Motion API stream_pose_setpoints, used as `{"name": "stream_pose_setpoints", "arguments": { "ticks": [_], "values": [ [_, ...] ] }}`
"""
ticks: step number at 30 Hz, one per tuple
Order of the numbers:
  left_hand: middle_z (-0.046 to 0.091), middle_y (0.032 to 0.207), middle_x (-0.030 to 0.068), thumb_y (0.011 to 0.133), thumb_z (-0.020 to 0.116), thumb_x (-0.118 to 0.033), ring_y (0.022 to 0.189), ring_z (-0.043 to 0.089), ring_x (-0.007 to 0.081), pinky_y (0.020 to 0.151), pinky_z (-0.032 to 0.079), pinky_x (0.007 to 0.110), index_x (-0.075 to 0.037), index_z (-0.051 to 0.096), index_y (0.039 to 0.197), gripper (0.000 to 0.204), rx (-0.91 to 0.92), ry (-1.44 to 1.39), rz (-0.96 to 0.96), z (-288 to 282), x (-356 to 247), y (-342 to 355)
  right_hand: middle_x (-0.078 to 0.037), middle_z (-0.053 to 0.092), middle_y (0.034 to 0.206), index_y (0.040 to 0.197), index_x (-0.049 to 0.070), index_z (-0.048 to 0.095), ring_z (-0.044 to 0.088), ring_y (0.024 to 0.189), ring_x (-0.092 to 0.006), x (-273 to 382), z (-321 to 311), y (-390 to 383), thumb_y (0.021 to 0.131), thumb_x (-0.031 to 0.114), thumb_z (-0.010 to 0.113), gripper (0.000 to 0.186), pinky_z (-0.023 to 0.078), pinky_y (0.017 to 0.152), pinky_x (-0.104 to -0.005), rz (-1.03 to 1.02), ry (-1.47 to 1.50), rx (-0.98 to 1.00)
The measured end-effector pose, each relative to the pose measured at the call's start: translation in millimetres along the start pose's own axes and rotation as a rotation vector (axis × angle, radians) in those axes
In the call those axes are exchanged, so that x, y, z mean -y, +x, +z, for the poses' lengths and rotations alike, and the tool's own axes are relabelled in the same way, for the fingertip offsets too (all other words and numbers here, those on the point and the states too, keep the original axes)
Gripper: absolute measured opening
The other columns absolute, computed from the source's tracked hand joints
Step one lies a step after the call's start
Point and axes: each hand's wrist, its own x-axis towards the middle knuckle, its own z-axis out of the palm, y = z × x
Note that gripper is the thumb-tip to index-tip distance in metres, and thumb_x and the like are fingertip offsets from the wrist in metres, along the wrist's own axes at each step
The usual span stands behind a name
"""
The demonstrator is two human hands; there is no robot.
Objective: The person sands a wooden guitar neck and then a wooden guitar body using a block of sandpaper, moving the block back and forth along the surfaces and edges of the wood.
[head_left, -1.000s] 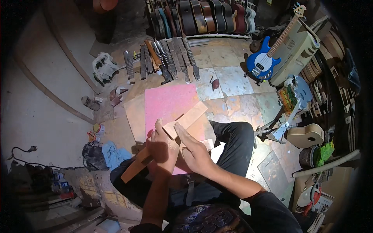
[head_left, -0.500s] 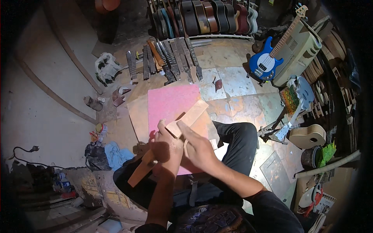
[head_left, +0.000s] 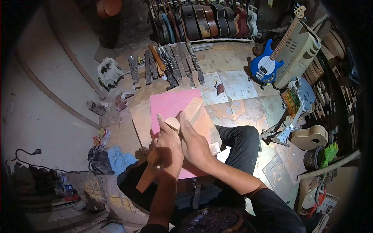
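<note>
My left hand [head_left: 166, 149] grips a shaped wooden piece [head_left: 145, 180] that runs down to the lower left, its pale rounded end [head_left: 172, 123] showing between the hands. My right hand [head_left: 196, 149], fingers held together, rests against a light rectangular wooden block [head_left: 193, 108] angled toward the upper right beside that rounded end; its undersides and my right thumb are partly hidden. Both hands are over a pink sheet [head_left: 175, 99] on a tan board [head_left: 140, 124] at my lap, between my dark-trousered legs.
Guitar necks [head_left: 171, 66] lie in a row ahead, before a rack of guitar bodies [head_left: 204, 21]. A blue bass [head_left: 264, 64] stands upper right; an acoustic guitar [head_left: 309, 136], stands and a metal plate [head_left: 276, 176] are rightward. A blue cloth [head_left: 120, 157] and black bag [head_left: 99, 161] lie left.
My right hand and the block have slid upward, the block now sitting more steeply, and more of the rounded wooden end shows. The whole view has shifted slightly down and right.
</note>
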Motion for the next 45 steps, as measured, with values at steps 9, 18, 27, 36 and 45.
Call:
{"name": "stream_pose_setpoints", "arguments": {
  "ticks": [9,18,27,36,45],
  "values": [
    [0.073,0.105,0.0243,0.102,0.065,-0.031,0.095,0.073,0.0404,0.086,0.054,0.051,0.008,0.018,0.164,0.087,0.052,-0.027,-0.016,-2,-4,4,-0.026,0.056,0.153,0.161,0.008,0.041,0.072,0.103,-0.0449,16,-5,-3,0.093,0.002,0.058,0.07,0.061,0.082,-0.0519,0.013,-0.034,0.05],
    [0.072,0.106,0.0231,0.098,0.069,-0.022,0.099,0.071,0.0402,0.087,0.051,0.051,0.009,0.023,0.163,0.086,0.005,-0.137,0.013,-4,2,1,-0.026,0.056,0.153,0.157,0.006,0.05,0.07,0.115,-0.0441,20,-12,-4,0.093,-0.001,0.056,0.065,0.061,0.092,-0.0481,-0.104,-0.038,0.052],
    [0.073,0.106,0.0236,0.092,0.079,-0.028,0.098,0.072,0.0388,0.087,0.053,0.05,0.005,0.027,0.163,0.093,0.006,-0.081,0.027,-6,7,-10,-0.026,0.045,0.165,0.16,-0.001,0.044,0.04,0.157,-0.0367,-36,6,-3,0.089,-0.011,0.043,0.072,0.033,0.128,-0.0403,-0.031,0.532,0.125],
    [0.072,0.118,0.0277,0.077,0.092,-0.032,0.106,0.071,0.0465,0.093,0.056,0.052,-0.003,0.023,0.165,0.116,0.07,-0.114,0.005,-3,14,-13,-0.023,0.075,0.108,0.155,0.026,0.057,0.072,0.098,-0.0425,-99,5,12,0.089,0.005,0.059,0.07,0.057,0.081,-0.0534,0.261,-0.18,0.097],
    [0.069,0.124,0.0297,0.079,0.092,-0.02,0.112,0.068,0.0477,0.097,0.054,0.053,0.0,0.026,0.163,0.109,0.087,-0.267,-0.014,9,22,-19,-0.019,0.07,0.136,0.148,0.023,0.064,0.075,0.098,-0.0405,-94,-14,7,0.091,0.004,0.06,0.061,0.063,0.082,-0.0476,0.122,-0.32,0.203]
  ]
}}
